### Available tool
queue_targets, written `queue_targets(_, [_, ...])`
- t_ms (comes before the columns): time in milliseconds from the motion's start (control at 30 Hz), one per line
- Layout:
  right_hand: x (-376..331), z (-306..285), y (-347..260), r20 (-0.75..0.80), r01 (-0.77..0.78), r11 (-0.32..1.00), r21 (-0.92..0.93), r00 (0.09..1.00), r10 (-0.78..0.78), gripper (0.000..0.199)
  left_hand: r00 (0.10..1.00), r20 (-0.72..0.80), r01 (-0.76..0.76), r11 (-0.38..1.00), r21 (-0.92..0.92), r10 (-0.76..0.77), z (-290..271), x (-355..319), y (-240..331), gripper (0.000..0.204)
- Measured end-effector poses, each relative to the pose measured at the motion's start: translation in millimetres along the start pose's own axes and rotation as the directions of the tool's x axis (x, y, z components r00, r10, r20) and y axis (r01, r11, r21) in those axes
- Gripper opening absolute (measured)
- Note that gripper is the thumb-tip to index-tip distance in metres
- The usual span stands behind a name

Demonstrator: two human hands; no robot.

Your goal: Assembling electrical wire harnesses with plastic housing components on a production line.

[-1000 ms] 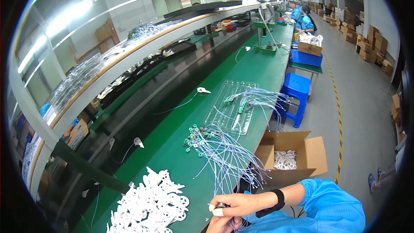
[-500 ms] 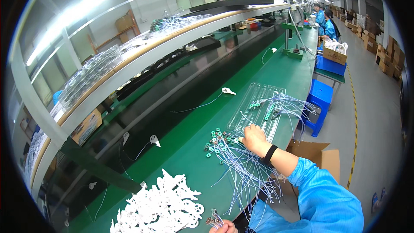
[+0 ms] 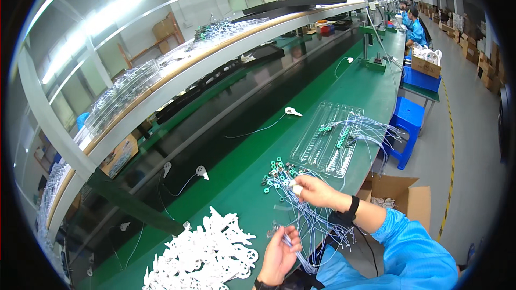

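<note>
My right hand [image 3: 316, 190] pinches a small white piece at the bundle of thin blue-white wires with green round connectors [image 3: 282, 174] lying on the green bench [image 3: 244, 204]. My left hand [image 3: 279, 253] sits nearer me, fingers closed around a few of the same wires and a small metal part. A heap of flat white plastic parts [image 3: 207, 255] lies just left of that hand. Beyond the bundle, a clear ribbed plastic tray [image 3: 329, 138] holds more wired green connectors.
A dark conveyor belt [image 3: 226, 123] runs along the bench's far side under a shelf stacked with clear trays [image 3: 121, 96]. An open cardboard box [image 3: 400, 196] and a blue stool [image 3: 407, 121] stand on the floor to the right. People in blue work far down the line [image 3: 414, 21].
My right hand has drawn back from the far end of the wire bundle to its near end. My left hand has risen into view, holding wires.
</note>
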State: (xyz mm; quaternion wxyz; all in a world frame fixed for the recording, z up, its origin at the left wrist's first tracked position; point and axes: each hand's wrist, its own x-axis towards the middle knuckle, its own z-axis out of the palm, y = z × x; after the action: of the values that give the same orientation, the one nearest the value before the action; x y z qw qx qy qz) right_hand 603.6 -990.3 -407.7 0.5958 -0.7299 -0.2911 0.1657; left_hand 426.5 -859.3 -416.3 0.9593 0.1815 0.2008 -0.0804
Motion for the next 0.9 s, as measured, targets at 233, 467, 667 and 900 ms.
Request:
queue_targets(233, [-67, 12, -12, 0.305, 0.433, 0.746, -0.507, 0.899, -0.314, 0.031, 1.0, -0.003, -0.005, 0.982, 0.186, 0.006, 9, 50, 6, 0.029])
queue_targets(467, [-99, 10, 2, 0.341, 0.604, 0.635, -0.481, 0.797, -0.499, 0.039, 0.978, -0.174, -0.052, 0.941, 0.334, 0.116, 11, 63, 1, 0.014])
queue_targets(667, [-120, -9, 5, 0.307, 0.404, 0.893, -0.199, 0.891, -0.334, 0.044, 0.993, -0.106, -0.027, 0.961, 0.275, 0.059, 28, 64, 18, 0.015])
queue_targets(900, [-146, -31, 21, 0.05, 0.162, 0.987, -0.004, 0.986, -0.161, 0.044, 0.999, -0.028, -0.028, 0.981, 0.192, 0.034, 25, 73, 48, 0.015])
